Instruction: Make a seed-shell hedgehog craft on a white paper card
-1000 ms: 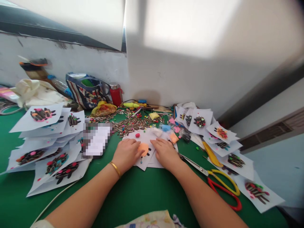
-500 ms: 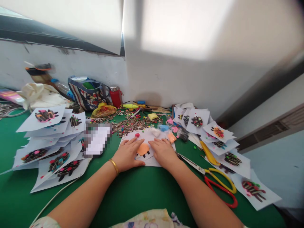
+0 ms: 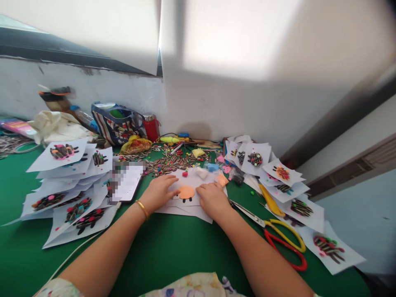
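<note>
Steady the white paper sheet [image 3: 188, 180] lightly around its orange clay-like oval [image 3: 187, 192]: left hand [image 3: 159, 192] at nine o'clock, fingers spread; right hand [image 3: 214, 201] at three, grip unclear.

No txt, nos. or logos legible; phone scrn [image 3: 133, 181] partly pixelated, unreadable.

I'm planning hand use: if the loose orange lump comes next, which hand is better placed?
Probably the right hand: it is close beside the orange lump. The left hand is farther off, across the flat orange shape on the paper.
</note>
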`<state>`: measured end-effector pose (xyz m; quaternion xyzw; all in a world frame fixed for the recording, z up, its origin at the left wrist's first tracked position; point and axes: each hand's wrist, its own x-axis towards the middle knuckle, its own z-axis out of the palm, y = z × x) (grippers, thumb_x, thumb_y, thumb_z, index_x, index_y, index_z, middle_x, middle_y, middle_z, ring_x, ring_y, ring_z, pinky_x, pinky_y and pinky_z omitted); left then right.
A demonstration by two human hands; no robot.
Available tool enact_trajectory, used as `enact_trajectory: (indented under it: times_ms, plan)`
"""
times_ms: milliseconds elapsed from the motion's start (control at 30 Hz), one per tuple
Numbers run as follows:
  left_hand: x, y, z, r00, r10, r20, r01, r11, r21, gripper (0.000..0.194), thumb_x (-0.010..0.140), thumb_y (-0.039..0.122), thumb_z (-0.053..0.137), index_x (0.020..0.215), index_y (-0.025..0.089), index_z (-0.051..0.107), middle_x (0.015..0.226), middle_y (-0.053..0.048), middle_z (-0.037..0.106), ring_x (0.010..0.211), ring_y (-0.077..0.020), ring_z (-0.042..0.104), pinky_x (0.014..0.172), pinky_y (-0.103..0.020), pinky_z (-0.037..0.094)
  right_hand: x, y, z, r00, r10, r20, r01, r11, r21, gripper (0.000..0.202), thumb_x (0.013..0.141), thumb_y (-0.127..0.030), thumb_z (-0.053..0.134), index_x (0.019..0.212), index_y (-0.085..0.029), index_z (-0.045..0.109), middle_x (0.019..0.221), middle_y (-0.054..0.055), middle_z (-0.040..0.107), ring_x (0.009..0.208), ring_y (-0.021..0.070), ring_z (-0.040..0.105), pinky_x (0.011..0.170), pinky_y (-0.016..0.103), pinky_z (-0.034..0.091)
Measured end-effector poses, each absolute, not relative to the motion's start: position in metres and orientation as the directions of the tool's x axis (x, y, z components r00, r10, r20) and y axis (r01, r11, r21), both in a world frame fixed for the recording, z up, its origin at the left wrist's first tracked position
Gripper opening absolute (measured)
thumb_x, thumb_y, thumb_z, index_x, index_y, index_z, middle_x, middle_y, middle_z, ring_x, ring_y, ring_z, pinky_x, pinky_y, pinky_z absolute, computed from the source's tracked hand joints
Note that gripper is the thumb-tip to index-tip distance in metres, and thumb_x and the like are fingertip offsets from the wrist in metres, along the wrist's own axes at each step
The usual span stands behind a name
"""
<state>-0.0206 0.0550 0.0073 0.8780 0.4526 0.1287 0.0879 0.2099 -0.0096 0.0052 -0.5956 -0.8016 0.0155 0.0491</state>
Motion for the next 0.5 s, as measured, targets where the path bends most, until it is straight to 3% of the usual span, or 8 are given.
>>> enact_trajectory:
  times_ms: [100,267,400,500]
  plan:
    - [-0.014,0.067,0.012,0.504,0.842,0.191,0.811,-0.538,0.231,0.038,0.088,0.038,0.057,0.120,0.019,0.065,0.126,-0.009,0.064,0.115,-0.0250,0.058,0.102,-0.038,0.042,0.211,-0.009,0.003,-0.299,0.952,0.068,0.950,0.304,-0.075,0.027,0.084,-0.017,0.052,0.106,-0.021,0.066,0.109,0.007,0.068,0.102,0.0234,0.057,0.093,0.039,0.030]
    - [0.015,0.088,0.010,0.557,0.811,0.178,0.799,-0.582,0.153,0.034,0.089,0.026,0.055,0.122,0.024,0.063,0.121,-0.007,0.063,0.110,-0.0210,0.059,0.097,-0.033,0.044,0.210,-0.009,0.004,-0.306,0.950,0.066,0.949,0.310,-0.060,0.025,0.085,-0.016,0.051,0.104,-0.020,0.066,0.107,0.008,0.068,0.100,0.0233,0.056,0.089,0.037,0.032]
    - [0.036,0.098,0.004,0.541,0.826,0.155,0.820,-0.560,0.120,0.024,0.091,0.025,0.050,0.107,0.023,0.069,0.104,-0.009,0.065,0.102,-0.0229,0.060,0.089,-0.036,0.045,0.209,-0.010,0.006,-0.301,0.953,0.043,0.952,0.303,-0.054,0.027,0.086,-0.017,0.050,0.107,-0.020,0.066,0.110,0.008,0.067,0.101,0.0237,0.056,0.087,0.037,0.033]
    - [0.042,0.098,0.002,0.515,0.842,0.162,0.839,-0.534,0.104,0.022,0.091,0.027,0.051,0.100,0.018,0.069,0.106,-0.013,0.063,0.105,-0.0250,0.057,0.090,-0.037,0.043,0.209,-0.011,0.008,-0.302,0.952,0.044,0.951,0.304,-0.057,0.027,0.087,-0.017,0.049,0.109,-0.020,0.066,0.111,0.009,0.067,0.102,0.0242,0.055,0.087,0.037,0.033]
